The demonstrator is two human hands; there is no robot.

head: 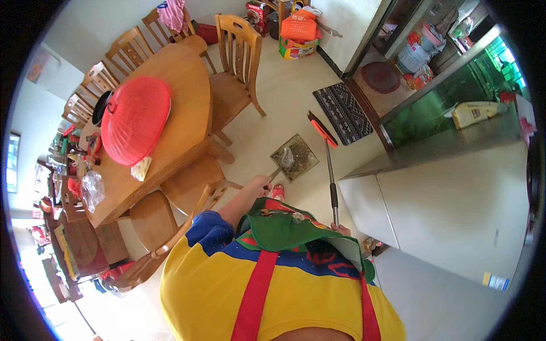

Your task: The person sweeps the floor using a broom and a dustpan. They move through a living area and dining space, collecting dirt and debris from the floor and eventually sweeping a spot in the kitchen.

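My left hand is closed around the handle of a square dustpan. Dark bits of dirt and a crumpled piece of clear plastic lie in the pan, which is at floor level just beyond a foot in a red slipper. My right hand, partly hidden by the green apron, grips the metal pole of a broom. The broom's orange-red head, with dark bristles, is to the right of the dustpan and apart from it.
To the left stands a wooden table bearing a red mesh food cover, ringed by wooden chairs. A patterned mat lies at the doorway. On the right is a white cabinet-like unit. Bags sit against the far wall.
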